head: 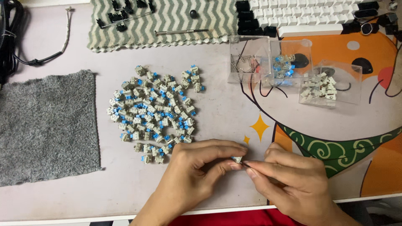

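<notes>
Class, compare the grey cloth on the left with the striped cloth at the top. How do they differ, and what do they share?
The grey cloth is plain, mottled grey; the striped cloth has a green and white zigzag pattern. The grey cloth lies bare, while the striped cloth carries small black parts and a thin metal tool. The grey cloth runs off the left edge; the striped cloth runs off the top. Both lie flat on the desk mat.

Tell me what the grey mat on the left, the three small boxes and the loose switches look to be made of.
Grey mat: soft knitted or fleecy fabric, going by its fuzzy mottled surface and uneven edge.
Three small boxes: clear hard plastic, probably acrylic; the contents show through and the edges glint.
Loose switches: moulded plastic, matte grey-beige housings with blue stems.
</notes>
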